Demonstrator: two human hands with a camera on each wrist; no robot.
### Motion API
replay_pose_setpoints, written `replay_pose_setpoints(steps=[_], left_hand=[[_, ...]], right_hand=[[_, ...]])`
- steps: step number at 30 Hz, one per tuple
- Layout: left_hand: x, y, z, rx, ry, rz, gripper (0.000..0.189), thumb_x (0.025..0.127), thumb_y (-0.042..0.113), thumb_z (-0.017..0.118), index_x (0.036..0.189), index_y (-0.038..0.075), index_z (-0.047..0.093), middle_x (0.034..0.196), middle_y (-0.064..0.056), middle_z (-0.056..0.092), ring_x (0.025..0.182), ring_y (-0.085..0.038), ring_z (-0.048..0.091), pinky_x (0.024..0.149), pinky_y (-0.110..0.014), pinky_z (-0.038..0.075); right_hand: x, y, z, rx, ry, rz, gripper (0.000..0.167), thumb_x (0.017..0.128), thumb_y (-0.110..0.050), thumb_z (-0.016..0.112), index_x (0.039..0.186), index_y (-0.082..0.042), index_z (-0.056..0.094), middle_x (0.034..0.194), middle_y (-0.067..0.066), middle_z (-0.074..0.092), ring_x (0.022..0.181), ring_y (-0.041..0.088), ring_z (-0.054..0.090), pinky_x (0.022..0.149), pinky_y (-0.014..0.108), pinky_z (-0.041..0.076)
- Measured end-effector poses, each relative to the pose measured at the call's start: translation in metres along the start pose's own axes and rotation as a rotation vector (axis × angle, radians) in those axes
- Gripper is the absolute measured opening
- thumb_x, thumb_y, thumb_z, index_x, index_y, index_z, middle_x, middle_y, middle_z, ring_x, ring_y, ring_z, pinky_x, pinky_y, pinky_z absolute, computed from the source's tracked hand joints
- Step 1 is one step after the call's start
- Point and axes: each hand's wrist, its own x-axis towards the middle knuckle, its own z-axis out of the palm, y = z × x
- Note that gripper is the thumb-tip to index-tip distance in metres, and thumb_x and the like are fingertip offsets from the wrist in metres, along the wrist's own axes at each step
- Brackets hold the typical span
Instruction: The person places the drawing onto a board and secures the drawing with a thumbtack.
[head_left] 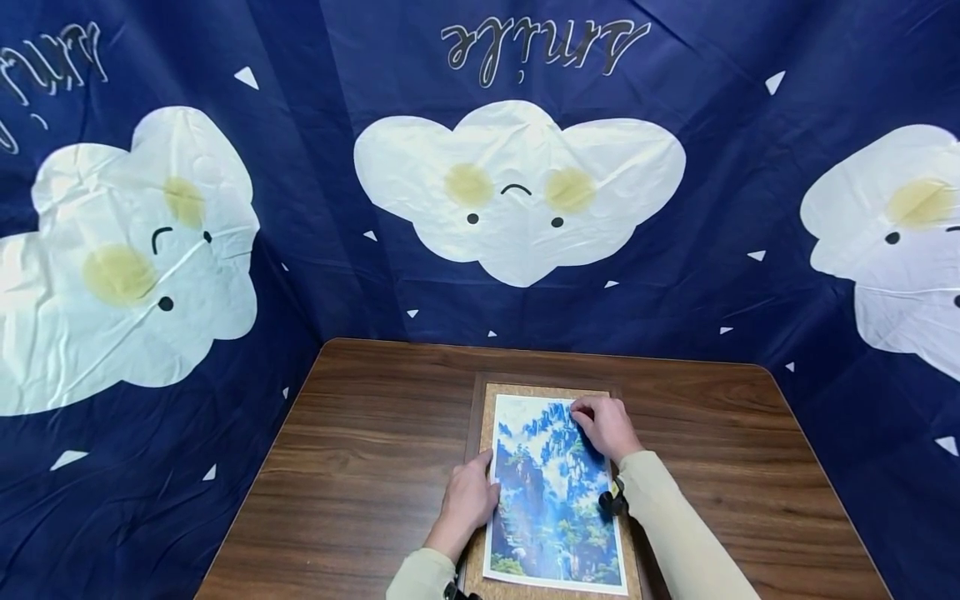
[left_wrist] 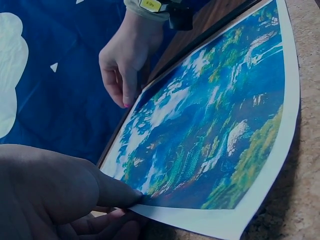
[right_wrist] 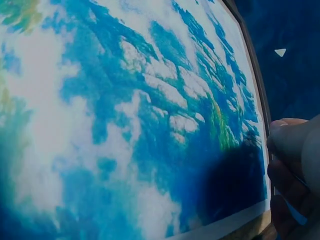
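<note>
From my head, the picture (head_left: 553, 493) lay on a brown board (head_left: 487, 400) on the table (head_left: 360, 450). My left hand (head_left: 467, 500) pinched its left edge. My right hand (head_left: 606, 425) gripped its top right corner.

By my left wrist, my thumb (left_wrist: 107, 192) pinched the lifted edge.

By my right wrist, my fingers (right_wrist: 292, 165) curled at the corner.

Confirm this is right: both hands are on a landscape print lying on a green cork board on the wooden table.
Wrong in one respect: the board is tan, not green, as the head view shows. Both hands, left and right, are on the landscape print on the wooden table.
</note>
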Motion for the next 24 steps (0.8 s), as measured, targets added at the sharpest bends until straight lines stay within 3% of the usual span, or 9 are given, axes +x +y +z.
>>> replay_pose_setpoints(steps=[24], left_hand=[[-0.001, 0.001, -0.001, 0.022, 0.005, 0.033, 0.053, 0.086, 0.005, 0.081, 0.137, -0.002, 0.066, 0.123, -0.025, 0.072, 0.111, -0.048, 0.068, 0.094, -0.055, 0.057]], right_hand=[[0.016, -0.003, 0.011, -0.05, -0.009, 0.074, 0.009, 0.099, -0.012, 0.074, 0.095, -0.016, 0.081, 0.091, -0.003, 0.076, 0.081, 0.017, 0.068, 0.081, 0.047, 0.059]])
